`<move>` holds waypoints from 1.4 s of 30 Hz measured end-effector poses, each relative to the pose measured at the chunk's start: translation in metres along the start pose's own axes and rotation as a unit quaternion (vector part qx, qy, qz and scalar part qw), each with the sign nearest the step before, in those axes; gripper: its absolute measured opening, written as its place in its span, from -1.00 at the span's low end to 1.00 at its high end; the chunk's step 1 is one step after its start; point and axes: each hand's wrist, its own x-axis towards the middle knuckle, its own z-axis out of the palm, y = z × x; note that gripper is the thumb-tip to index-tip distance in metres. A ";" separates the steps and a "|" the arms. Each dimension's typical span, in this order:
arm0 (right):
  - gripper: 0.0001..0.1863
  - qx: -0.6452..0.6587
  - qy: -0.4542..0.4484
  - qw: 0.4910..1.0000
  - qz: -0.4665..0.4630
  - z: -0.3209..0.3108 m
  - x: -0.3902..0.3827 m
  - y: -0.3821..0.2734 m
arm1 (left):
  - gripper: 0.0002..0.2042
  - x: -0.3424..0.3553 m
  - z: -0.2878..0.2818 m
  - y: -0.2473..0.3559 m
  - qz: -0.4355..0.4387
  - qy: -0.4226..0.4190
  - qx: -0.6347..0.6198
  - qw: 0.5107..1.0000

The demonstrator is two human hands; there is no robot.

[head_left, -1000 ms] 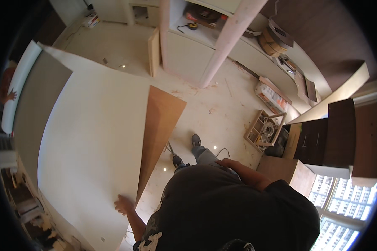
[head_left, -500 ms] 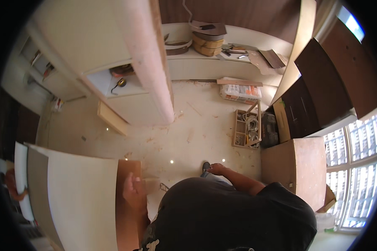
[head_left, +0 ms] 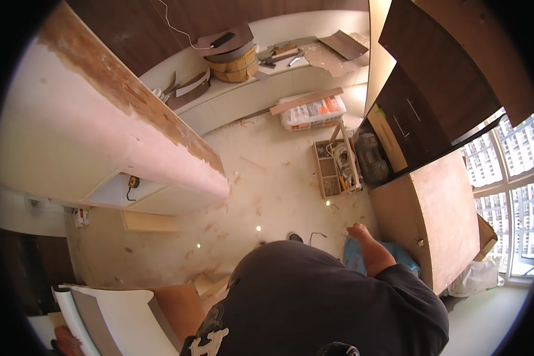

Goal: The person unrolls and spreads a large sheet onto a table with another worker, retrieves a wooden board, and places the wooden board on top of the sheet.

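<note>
My right hand (head_left: 357, 230) hangs at my right side, beside a blue plastic bag (head_left: 351, 254) on the floor. Seen from above, its fingers are mostly hidden, and nothing held shows. My left hand is out of view, with only the dark shirt visible on that side. A wooden tool tray (head_left: 319, 172) with a handle, holding coiled cord, lies ahead of my right hand. Right of it rests a dark tool case (head_left: 372, 160). A thin bent dark object (head_left: 318, 235) lies near my shoe.
A pink-white pillar (head_left: 160, 154) stands at left, with a tape measure (head_left: 133, 181) in its recess. A curved ledge (head_left: 237, 95) holds tools and boards. A white-and-orange sack (head_left: 312, 114) carries a wood strip. At right stands a wooden cabinet (head_left: 397, 207); at lower left, a brown board (head_left: 175, 308).
My view has turned and shifted rightward. My left hand, earlier over the brown board, has left the picture. My right hand has swung outward from near my shoe to the blue bag.
</note>
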 end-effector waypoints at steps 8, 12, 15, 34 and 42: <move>-0.34 0.049 0.033 0.997 0.042 0.087 0.024 0.025 | -0.60 0.105 -0.074 0.003 0.007 -0.106 0.047 0.993; -0.43 -0.066 -0.081 0.983 -0.152 0.102 0.040 -0.021 | -0.60 0.229 -0.122 0.072 0.099 -0.133 0.139 0.976; -0.50 0.139 -0.035 0.986 -0.089 0.012 0.037 -0.108 | -0.60 0.366 -0.171 0.171 0.241 -0.035 0.366 0.898; -0.77 0.204 0.472 0.858 -0.014 -0.343 0.126 0.010 | -0.58 0.465 -0.147 0.618 0.574 -0.200 0.428 0.668; -0.51 0.173 0.714 0.675 0.067 -0.669 0.036 0.054 | -0.60 0.463 -0.238 0.628 0.286 -0.252 0.287 0.879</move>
